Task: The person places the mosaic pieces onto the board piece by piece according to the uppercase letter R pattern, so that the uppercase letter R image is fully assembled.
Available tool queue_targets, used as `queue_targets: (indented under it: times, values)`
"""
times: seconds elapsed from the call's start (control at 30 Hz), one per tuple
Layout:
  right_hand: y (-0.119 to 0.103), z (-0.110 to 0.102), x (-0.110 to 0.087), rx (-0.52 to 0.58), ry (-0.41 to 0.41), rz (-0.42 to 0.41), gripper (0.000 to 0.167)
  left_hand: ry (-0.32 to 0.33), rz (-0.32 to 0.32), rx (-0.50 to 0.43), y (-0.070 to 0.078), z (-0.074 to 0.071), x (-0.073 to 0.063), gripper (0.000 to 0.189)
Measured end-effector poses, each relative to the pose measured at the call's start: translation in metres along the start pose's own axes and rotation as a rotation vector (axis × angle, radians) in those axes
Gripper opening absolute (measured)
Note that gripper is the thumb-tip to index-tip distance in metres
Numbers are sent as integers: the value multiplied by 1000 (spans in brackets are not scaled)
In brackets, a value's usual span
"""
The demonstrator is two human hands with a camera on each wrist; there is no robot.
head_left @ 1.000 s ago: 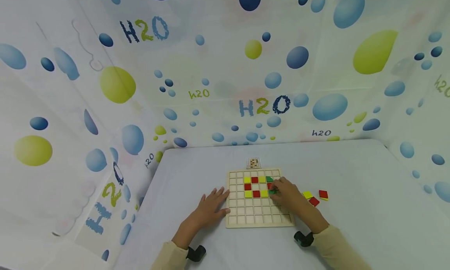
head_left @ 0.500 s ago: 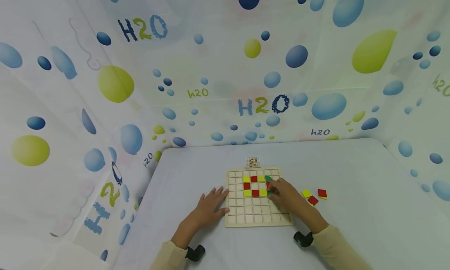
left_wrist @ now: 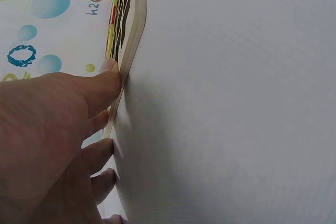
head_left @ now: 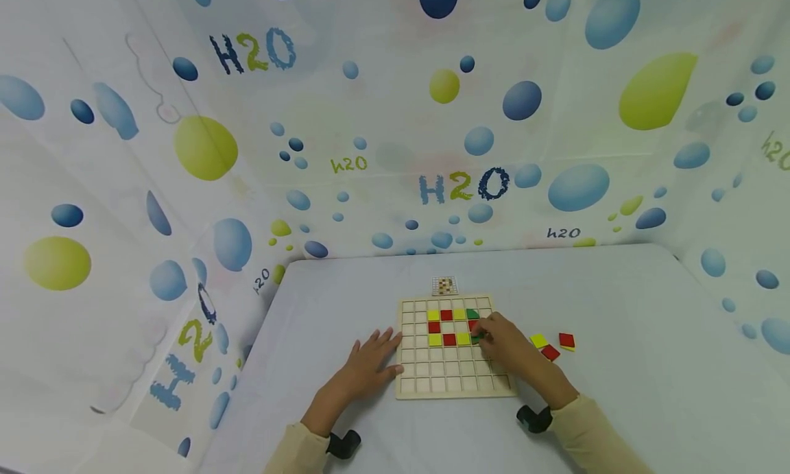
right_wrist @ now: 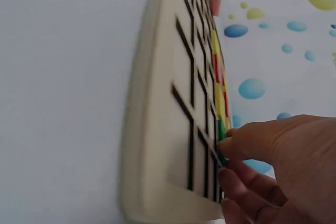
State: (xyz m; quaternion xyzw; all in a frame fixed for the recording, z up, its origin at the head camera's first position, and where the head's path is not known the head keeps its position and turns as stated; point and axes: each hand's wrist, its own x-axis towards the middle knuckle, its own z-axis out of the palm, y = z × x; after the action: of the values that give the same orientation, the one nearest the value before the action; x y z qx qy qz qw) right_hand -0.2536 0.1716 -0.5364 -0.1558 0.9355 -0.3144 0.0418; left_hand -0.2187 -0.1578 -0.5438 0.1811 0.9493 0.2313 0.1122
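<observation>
A wooden grid board [head_left: 453,371] lies on the white table, with red, yellow and green tiles set in its upper cells. My left hand [head_left: 366,365] rests beside it, fingers spread, thumb and fingertips touching the left edge. At the right of the pattern, my right hand [head_left: 507,341] pinches a small green tile [right_wrist: 221,129] at a cell with thumb and fingers. The fingertips partly hide that tile and a red tile [head_left: 472,324] just above it. A green tile with a curved edge [head_left: 472,313] sits in the pattern's upper right corner.
Loose red and yellow tiles [head_left: 550,352] lie on the table right of the board, some overlapping. A small printed pattern card [head_left: 444,286] stands just behind the board. A curtain with blue and green spots [head_left: 370,103] surrounds the table's back and left.
Both hands stay nearly where they were. The right fingers shift only slightly at the green tile, and the head view sways a little.
</observation>
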Motion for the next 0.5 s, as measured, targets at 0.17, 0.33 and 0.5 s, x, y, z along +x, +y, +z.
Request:
queue_targets:
  times: [0.17,0.33,0.5]
  values:
    - [2,-5,-5,-40,47,-22,11,0,-3,9,2,-2,0,72]
    - [9,-25,-20,-102,103,56,16,2,-1,5,3,-3,0,72]
    - [40,-51,-34,-197,192,213,29,3,6,1,3,-4,0,71]
